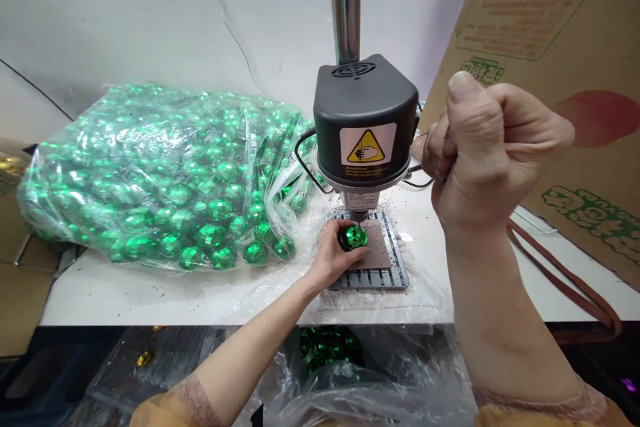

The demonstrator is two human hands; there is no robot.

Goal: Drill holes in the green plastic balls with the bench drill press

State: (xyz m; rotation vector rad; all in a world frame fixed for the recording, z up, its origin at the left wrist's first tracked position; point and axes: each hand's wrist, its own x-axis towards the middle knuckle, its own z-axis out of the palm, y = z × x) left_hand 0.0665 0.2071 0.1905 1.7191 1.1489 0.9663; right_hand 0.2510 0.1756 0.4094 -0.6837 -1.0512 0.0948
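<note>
My left hand [334,248] is closed round a shiny green faceted ball [356,237], thumb in front and fingers behind. The ball rests on a flat brownish board on the slotted metal base [370,279] of a small bench drill press [366,121]. Its chuck [359,215] is right above the ball, and the bit's tip appears to meet the ball's top. My right hand [483,147] is a raised fist at the right side of the drill head; whatever is inside its fingers is hidden.
A large clear bag of green faceted balls [165,173] lies on the white table [165,293] at left. A cardboard box [560,33] stands at right, with a brown strap [565,280] below. More green balls [330,350] sit in plastic under the table edge. Dark shavings surround the base.
</note>
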